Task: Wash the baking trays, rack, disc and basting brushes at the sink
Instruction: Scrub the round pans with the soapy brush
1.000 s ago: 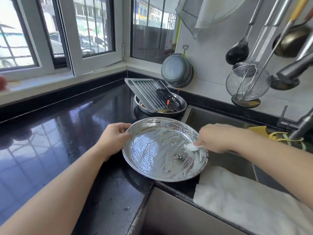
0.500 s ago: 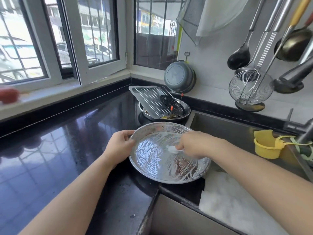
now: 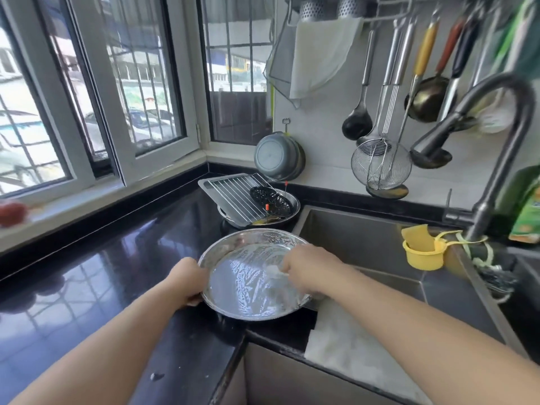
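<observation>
Round steel tray [image 3: 251,290], soapy inside, resting on the black counter [image 3: 117,276] at the sink's [image 3: 365,244] near-left corner, its right edge overhanging the basin. Left hand [image 3: 184,280] curled round the tray's left rim, steadying it. Right hand [image 3: 306,271] closed on a small white scrubber [image 3: 273,269], pressed onto the tray's inner floor, right of centre. Unscrubbed floor lying to the left of the scrubber, toward the left hand; right hand nearer the sink. Farther back, square tray [image 3: 213,187] with rack [image 3: 238,197], black disc [image 3: 270,197] and brushes piled in a second round tray [image 3: 295,204], apparently unwashed
</observation>
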A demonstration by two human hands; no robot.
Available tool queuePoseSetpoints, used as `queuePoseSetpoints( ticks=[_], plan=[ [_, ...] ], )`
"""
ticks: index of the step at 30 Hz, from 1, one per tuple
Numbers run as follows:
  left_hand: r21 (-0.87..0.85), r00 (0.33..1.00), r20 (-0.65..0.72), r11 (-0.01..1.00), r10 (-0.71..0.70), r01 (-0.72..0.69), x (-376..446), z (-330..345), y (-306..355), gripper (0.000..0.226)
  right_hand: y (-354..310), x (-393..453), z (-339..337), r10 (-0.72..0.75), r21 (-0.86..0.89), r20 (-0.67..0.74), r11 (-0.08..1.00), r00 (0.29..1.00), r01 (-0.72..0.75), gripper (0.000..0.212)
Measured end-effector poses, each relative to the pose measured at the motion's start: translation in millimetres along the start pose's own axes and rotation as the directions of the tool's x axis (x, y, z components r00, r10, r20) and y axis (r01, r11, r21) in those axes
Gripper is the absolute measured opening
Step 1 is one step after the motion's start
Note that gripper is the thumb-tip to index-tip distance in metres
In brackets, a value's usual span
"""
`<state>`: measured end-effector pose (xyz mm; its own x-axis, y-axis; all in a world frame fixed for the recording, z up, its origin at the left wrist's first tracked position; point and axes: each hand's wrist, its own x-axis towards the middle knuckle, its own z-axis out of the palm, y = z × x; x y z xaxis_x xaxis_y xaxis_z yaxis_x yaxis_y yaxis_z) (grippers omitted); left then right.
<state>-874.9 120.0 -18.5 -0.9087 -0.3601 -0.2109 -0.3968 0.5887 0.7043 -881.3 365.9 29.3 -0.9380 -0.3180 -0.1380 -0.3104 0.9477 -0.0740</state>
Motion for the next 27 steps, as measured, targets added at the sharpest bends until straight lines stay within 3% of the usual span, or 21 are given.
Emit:
queuePoseSetpoints(
  ticks=[3,5,9,14,18,22,27],
  plan=[
    [-0.236,0.997,0.050,0.969,-0.064,0.074,-22.1,5.0,7.4,0.011,30.9,-17.6,-13.8,0.032,0.177,-0.169,0.984,0.985,-0.001,0.033],
    [-0.373,0.998,0.007,0.926,-0.061,0.059,-30.1,8.2,21.4,0.015,55.3,-31.1,-26.2,0.076,0.349,-0.206,0.937,0.976,0.001,0.026],
    [-0.519,0.994,-0.061,0.854,-0.092,0.047,-39.8,24.7,64.2,0.019,108.0,-44.6,-49.4,0.148,0.484,-0.290,0.875,0.945,0.011,0.032],
    [-0.684,0.994,0.038,0.722,-0.101,0.099,-42.8,68.0,137.2,0.022,173.5,-46.7,-50.5,0.308,0.695,-0.370,0.718,0.877,0.041,0.033],
    [-0.637,0.996,0.079,0.766,-0.043,0.084,-14.4,122.7,183.3,0.022,227.9,-34.3,-21.0,0.433,0.809,-0.365,0.586,0.824,0.050,0.038],
    [-0.477,0.989,0.141,0.874,-0.032,0.096,11.4,188.3,188.1,0.022,249.5,-4.7,36.6,0.556,0.867,-0.352,0.497,0.753,0.038,0.040],
    [-0.276,0.972,0.227,0.953,-0.066,0.129,49.0,237.4,161.1,0.023,243.1,32.6,99.5,0.472,0.846,-0.291,0.533,0.832,-0.006,0.042]
  ],
)
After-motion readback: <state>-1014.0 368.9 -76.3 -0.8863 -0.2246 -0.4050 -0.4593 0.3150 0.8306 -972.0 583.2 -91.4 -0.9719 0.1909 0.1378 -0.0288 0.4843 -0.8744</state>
